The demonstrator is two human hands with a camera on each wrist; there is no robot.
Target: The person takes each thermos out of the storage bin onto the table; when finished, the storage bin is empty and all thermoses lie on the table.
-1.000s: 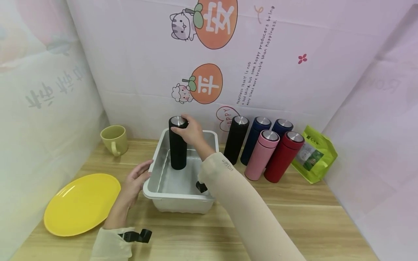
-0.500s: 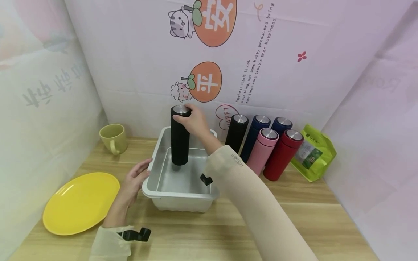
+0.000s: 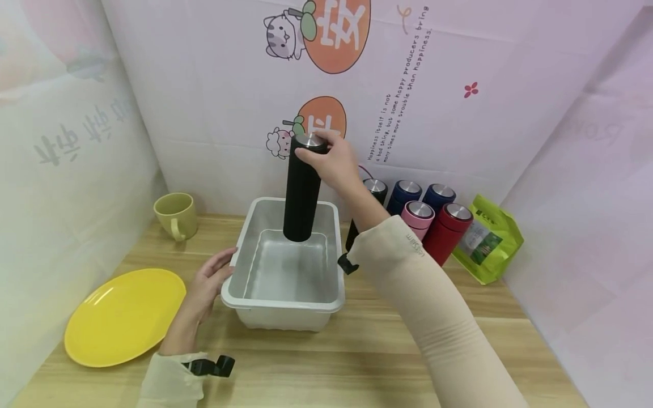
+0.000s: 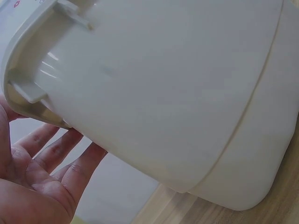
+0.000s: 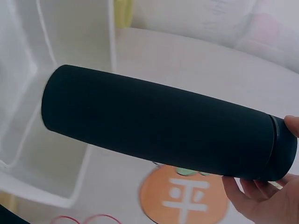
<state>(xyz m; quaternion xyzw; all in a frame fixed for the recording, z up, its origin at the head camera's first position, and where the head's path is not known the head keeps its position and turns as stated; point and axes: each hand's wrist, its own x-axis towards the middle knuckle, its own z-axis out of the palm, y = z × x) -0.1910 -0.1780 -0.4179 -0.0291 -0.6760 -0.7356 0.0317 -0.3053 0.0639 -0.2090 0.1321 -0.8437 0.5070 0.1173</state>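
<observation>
My right hand [image 3: 331, 161] grips a black thermos [image 3: 302, 192] near its silver-topped lid, fingers on one side and thumb on the other. The thermos hangs slightly tilted, its base overlapping the back part of a light grey plastic tub [image 3: 285, 306] in the head view. In the right wrist view the thermos [image 5: 159, 121] spans the frame, with the lid end between thumb and fingers. My left hand [image 3: 208, 283] rests against the tub's left side. The left wrist view shows its fingers [image 4: 77, 170] fairly straight, touching the outer wall just under the rim.
Right of the tub stand another black thermos [image 3: 376, 190], two blue ones [image 3: 405, 195], a pink one [image 3: 419, 215] and a red one [image 3: 449, 232]. A green pouch [image 3: 490, 241] is beside them. At left are a yellow-green mug [image 3: 176, 215] and a yellow plate [image 3: 124, 317].
My right hand has lifted the black thermos up out of the tub's interior and moved it rightward, tilting it slightly. The left hand has stayed at the tub's side.
</observation>
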